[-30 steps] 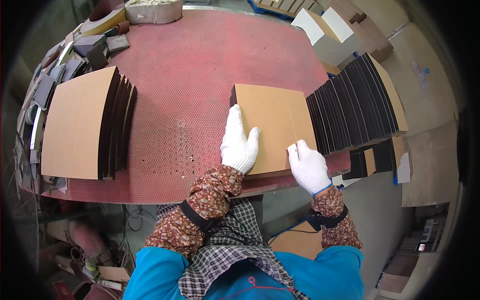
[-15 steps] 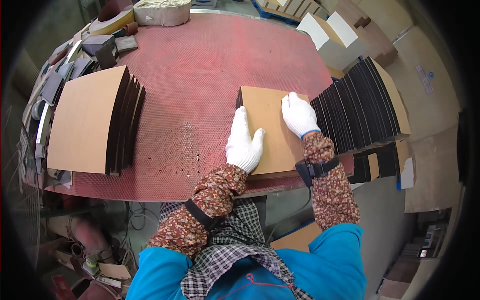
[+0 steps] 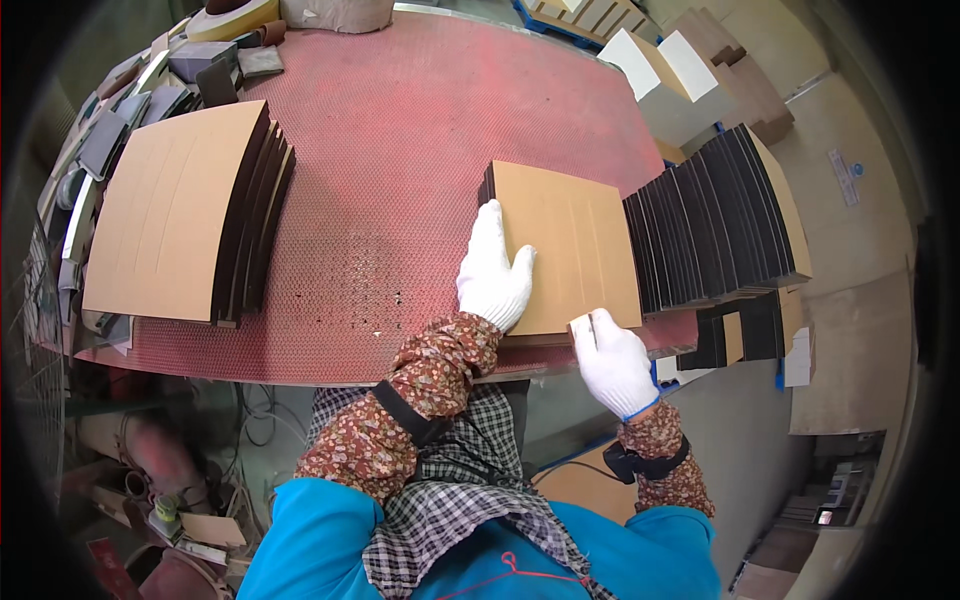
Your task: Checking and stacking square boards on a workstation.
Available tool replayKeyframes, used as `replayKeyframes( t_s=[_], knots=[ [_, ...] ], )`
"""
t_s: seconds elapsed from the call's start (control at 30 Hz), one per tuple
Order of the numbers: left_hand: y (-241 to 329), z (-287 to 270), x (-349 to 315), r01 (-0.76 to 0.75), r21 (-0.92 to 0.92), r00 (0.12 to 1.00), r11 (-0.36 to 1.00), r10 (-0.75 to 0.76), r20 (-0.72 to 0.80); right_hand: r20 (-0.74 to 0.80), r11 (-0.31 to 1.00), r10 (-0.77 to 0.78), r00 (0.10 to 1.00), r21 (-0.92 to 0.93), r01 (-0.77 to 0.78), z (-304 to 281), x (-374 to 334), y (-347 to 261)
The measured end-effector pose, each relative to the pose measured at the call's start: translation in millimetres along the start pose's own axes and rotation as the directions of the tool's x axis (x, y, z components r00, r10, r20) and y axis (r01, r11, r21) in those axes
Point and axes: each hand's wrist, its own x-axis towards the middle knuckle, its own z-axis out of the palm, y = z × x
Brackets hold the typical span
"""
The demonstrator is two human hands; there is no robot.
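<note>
A stack of tan boards with black edges (image 3: 575, 245) lies in front of me on the red table. My left hand (image 3: 494, 275), in a white knitted glove, rests along the stack's left side, fingers stretched out and thumb apart on the top board. Just off the near right corner, my right hand (image 3: 612, 362), gloved too, pinches a small flat brownish piece (image 3: 581, 326); its exact kind cannot be made out. Faint long creases run down the top board.
Another stack of tan boards (image 3: 165, 220) stands at the table's left. A long row of black-edged boards (image 3: 715, 225) leans at the right. Grey blocks and scraps (image 3: 105, 150) line the far left edge of the red mesh-covered table (image 3: 400, 120). White boxes (image 3: 655, 80) stand beyond.
My right hand has moved from the far right of the top board down toward me, past its near edge. My left hand stays on the stack's left side.
</note>
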Motion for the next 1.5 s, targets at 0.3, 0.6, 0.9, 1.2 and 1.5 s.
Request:
replayKeyframes(
  t_s=[0.3, 0.6, 0.9, 1.2, 1.5],
  knots=[
    [3, 0, -2, 0.029, -0.010, 1.000, 1.000, -0.030, -0.010, -0.099, 0.994, -0.020, 0.995, -0.110, 0.009, 22, 96, 7],
    [3, 0, 1, 0.029, 0.000, 1.000, 1.000, -0.029, 0.007, -0.165, 0.999, -0.037, 0.986, -0.032, 0.032, 24, 128, 25],
    [0, -2, 1, 0.010, 0.016, 1.000, 1.000, -0.010, -0.018, 0.002, 0.916, -0.213, 0.977, -0.348, 0.200, -2, 7, -14],
    [-1, 0, 0, 0.010, 0.016, 1.000, 1.000, -0.009, -0.028, -0.093, 0.993, 0.099, 0.991, -0.058, -0.105, 5, 88, -15],
    [-1, 1, -1, -0.017, 0.043, 1.000, 0.999, 0.018, -0.026, -0.225, 0.999, 0.048, 0.973, -0.002, -0.049, 22, 187, 15]
  ],
)
